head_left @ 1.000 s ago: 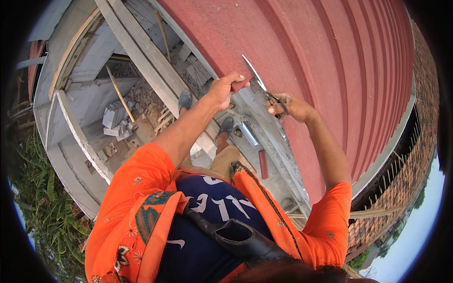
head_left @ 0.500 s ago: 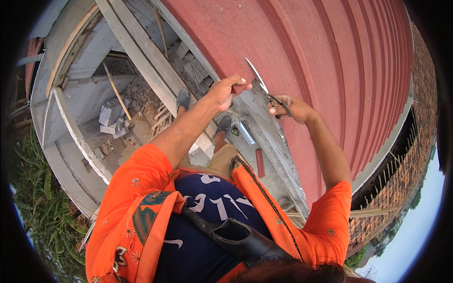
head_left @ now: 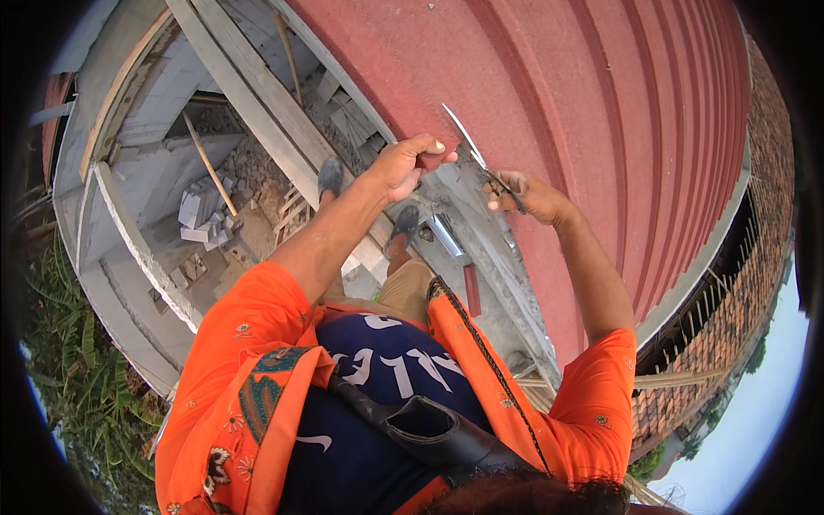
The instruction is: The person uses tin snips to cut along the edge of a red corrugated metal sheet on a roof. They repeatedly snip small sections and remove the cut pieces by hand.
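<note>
My left hand [head_left: 405, 166] is closed on the edge of the red ribbed roof sheet [head_left: 506, 94], thumb on top, pinching a corner of it. My right hand [head_left: 532, 197] grips a pair of scissors [head_left: 464, 131] by dark handles. The bright blades point up and left over the sheet's lower edge, just right of my left hand. One blade lies above the sheet; where the other runs is hard to make out.
My feet in dark shoes [head_left: 330, 177] stand by long wooden planks [head_left: 257, 94] above a rubble-strewn room with stacked pale blocks [head_left: 202, 209]. A shiny metal strip [head_left: 445, 236] and a red strip [head_left: 471, 290] lie below the concrete wall edge. Tiled roofing [head_left: 704, 343] is at right.
Both hands keep nearly the same place. The fingers of my right hand and the scissor handles have shifted slightly, the handles looking closer together. The view has moved a little.
</note>
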